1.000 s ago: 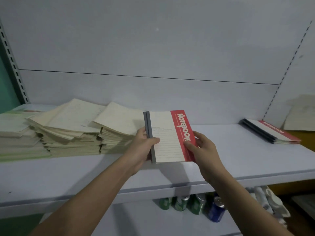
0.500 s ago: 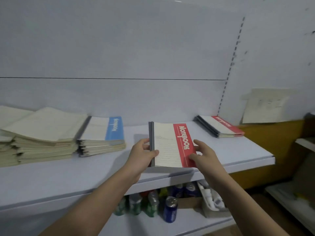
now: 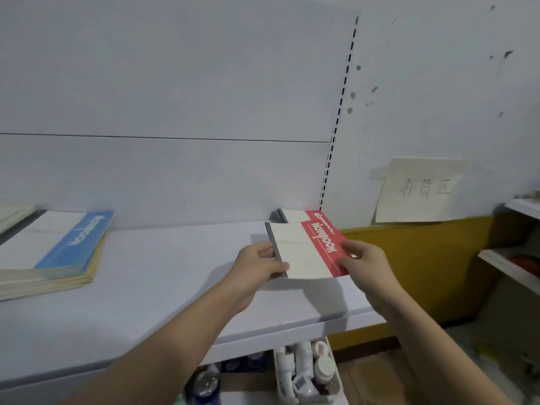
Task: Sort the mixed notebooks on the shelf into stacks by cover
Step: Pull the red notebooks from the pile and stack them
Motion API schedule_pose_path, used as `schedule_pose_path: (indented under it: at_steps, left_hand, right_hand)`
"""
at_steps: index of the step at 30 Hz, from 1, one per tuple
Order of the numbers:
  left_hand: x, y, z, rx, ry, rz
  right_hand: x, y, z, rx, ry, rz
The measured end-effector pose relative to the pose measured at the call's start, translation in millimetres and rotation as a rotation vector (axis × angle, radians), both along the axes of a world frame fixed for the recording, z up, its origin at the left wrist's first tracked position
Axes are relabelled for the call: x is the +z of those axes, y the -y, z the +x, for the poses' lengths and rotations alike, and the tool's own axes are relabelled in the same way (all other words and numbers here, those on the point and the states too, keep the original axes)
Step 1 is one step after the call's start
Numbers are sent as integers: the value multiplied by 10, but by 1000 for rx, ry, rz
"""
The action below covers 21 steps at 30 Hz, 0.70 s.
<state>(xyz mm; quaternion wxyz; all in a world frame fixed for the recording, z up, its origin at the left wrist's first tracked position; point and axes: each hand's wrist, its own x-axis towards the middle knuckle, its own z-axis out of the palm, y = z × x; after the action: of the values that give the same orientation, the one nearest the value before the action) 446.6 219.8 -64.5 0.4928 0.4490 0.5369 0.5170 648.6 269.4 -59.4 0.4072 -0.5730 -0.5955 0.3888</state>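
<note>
I hold a red-and-white notebook (image 3: pixel 305 251) above the right end of the white shelf (image 3: pixel 163 282). My left hand (image 3: pixel 257 266) grips its grey spine edge, thumb on top. My right hand (image 3: pixel 361 260) pinches its red right edge. Just behind it, against the back panel, lies the stack of red-cover notebooks (image 3: pixel 304 215), mostly hidden by the held one. A stack with a blue-and-white notebook (image 3: pixel 62 244) on top sits at the shelf's left. Cream-cover notebooks (image 3: pixel 11 213) show at the far left edge.
A slotted upright (image 3: pixel 336 127) marks the shelf's right end. A paper sign (image 3: pixel 420 191) hangs on the wall above a yellow panel (image 3: pixel 415 258). Below the shelf stand cans (image 3: pixel 206 385) and a basket of white bottles (image 3: pixel 306 372). Another shelf (image 3: pixel 514 264) is at far right.
Both hands have carried the red notebook rightward and further back, so it now hangs just in front of the red stack. The view has swung right; the cream stacks have nearly left the frame.
</note>
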Motion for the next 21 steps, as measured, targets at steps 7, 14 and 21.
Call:
schedule_pose_path:
  at_steps: [7,14,21]
  left_hand:
    - [-138,-850,77,2,-123,82]
    - [-289,-1177,185,-48,-290,71]
    - [-503,-1267,348,-123,-535,91]
  right_hand:
    - [4,-910,43,-16,84,14]
    - [-246,-1436,68,96,281,-41]
    - [-330,-1591,111,178,157,-86]
